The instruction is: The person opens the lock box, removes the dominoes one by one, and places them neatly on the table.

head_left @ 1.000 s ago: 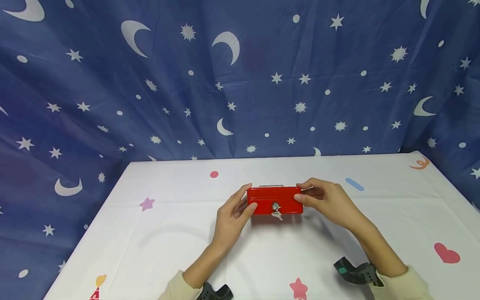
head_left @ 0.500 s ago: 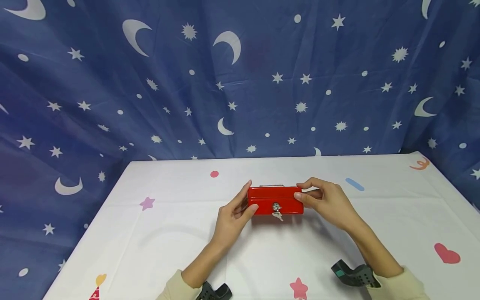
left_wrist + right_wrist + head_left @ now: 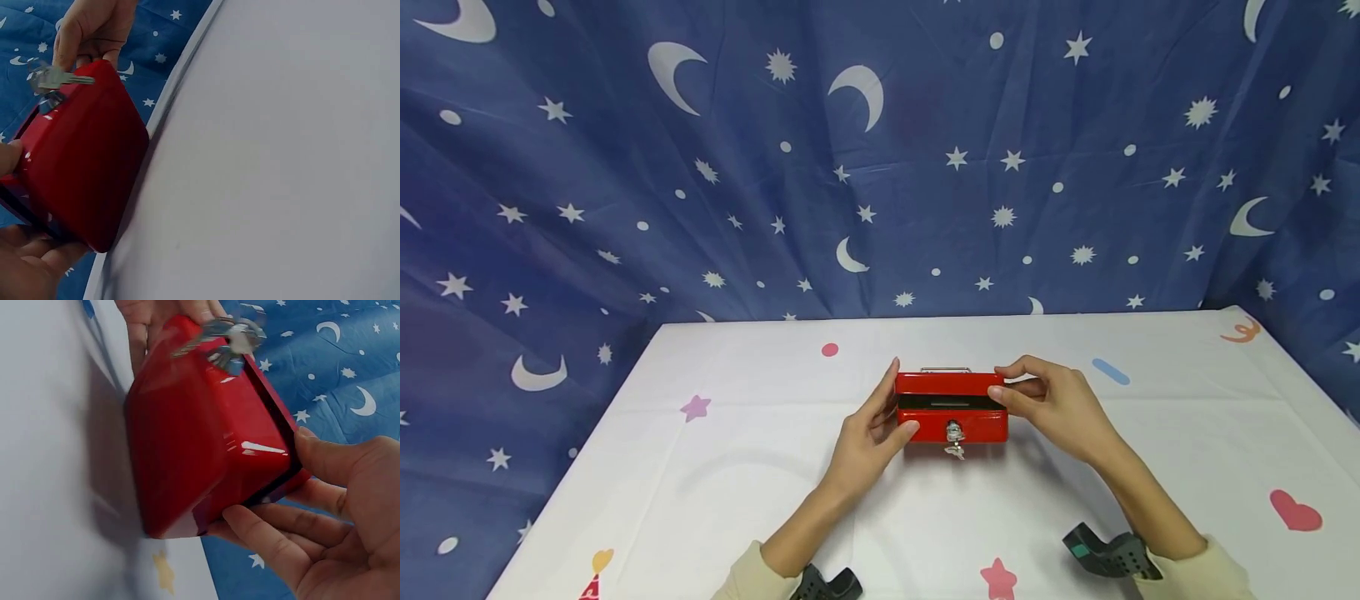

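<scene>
A small red metal cash box (image 3: 925, 427) is held by both hands over the white table, its lid (image 3: 947, 383) raised a little with a dark gap beneath. Keys (image 3: 956, 451) hang from the silver lock on its front. My left hand (image 3: 861, 442) grips the left end, thumb on the lower front corner. At the right end, my right hand (image 3: 1060, 408) has its thumb at the lid's front corner and its fingers behind. Both wrist views show the red underside (image 3: 87, 169), and the keys (image 3: 234, 337) stick out. The box's contents are hidden.
A white tablecloth (image 3: 760, 500) printed with stars, hearts and other coloured shapes covers the table. Behind it hangs a blue curtain (image 3: 910, 208) with white moons and stars. Dark wrist devices (image 3: 1108, 552) sit at the cuffs of the light sleeves.
The box's lid was closed in both earlier frames and now stands slightly open. The lower front with the lock and keys has dropped a little in view; the hands stay nearly in place.
</scene>
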Available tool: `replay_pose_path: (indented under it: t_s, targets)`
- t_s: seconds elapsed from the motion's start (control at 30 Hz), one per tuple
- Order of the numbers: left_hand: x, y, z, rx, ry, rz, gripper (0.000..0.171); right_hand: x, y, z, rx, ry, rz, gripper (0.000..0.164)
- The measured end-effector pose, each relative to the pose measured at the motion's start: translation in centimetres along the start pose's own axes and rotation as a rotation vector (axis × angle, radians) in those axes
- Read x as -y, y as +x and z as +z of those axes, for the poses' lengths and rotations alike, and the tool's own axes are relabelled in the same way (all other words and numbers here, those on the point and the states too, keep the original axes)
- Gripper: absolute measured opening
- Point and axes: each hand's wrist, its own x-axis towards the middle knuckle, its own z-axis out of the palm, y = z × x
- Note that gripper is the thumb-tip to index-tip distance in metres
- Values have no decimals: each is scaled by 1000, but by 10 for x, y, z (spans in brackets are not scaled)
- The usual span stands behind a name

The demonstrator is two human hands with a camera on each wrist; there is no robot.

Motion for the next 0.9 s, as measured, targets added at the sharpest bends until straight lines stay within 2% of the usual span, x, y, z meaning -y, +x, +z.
replay_pose_path:
  t_s: [0.23, 0.5, 0.9]
  targets:
    - [10, 0, -2, 11, -4, 54, 76, -3, 2, 4, -32, 46, -27, 33]
    - [17, 3, -5, 30, -17, 34, 84, -9, 5, 10, -86, 78, -85, 33]
    - [26, 4, -11, 76, -12, 0, 94, -12, 4, 14, -108, 90, -97, 33]
